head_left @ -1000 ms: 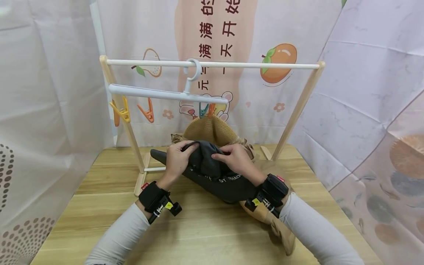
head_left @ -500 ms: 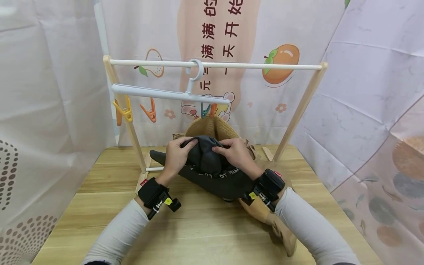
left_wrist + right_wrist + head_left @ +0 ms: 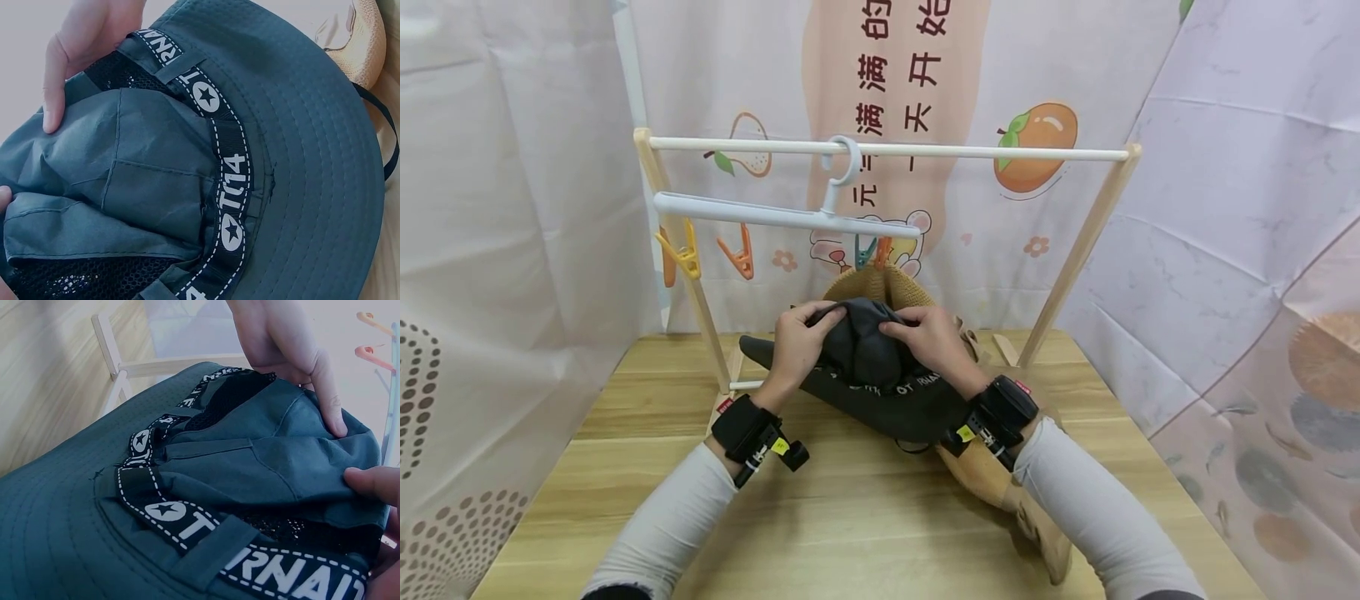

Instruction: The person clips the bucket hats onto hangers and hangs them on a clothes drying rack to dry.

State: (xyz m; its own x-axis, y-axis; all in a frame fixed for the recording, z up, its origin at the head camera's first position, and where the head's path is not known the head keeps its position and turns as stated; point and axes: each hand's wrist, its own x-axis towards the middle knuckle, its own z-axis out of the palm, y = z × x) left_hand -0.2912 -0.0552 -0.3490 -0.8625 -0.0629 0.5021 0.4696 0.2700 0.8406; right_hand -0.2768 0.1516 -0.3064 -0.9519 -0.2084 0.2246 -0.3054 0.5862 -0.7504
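A dark grey-green bucket hat (image 3: 917, 412) is held above the table, its black band (image 3: 228, 181) printed with white letters and stars. My left hand (image 3: 797, 342) pinches the left side of the hat's crown between thumb and fingers. On the other side my right hand (image 3: 936, 337) pinches the crown the same way. In the right wrist view, folds run through the crown (image 3: 269, 456) between the two thumbs, with dark mesh panels at the sides. A thin black strap (image 3: 384, 125) hangs from the hat's brim.
A pale blue hanger (image 3: 775, 215) hangs on a wooden rack (image 3: 962, 152). It carries a yellow clip (image 3: 683, 250), an orange clip (image 3: 741, 252) and others. A straw-coloured woven hat (image 3: 913, 287) stands behind, below a teal clip (image 3: 865, 250). Another tan piece (image 3: 973, 479) lies at the right.
Both hands have lifted the bucket hat slightly up and away, and its crown stands a little higher. The strap beneath the brim shows more now. The grip looks the same.
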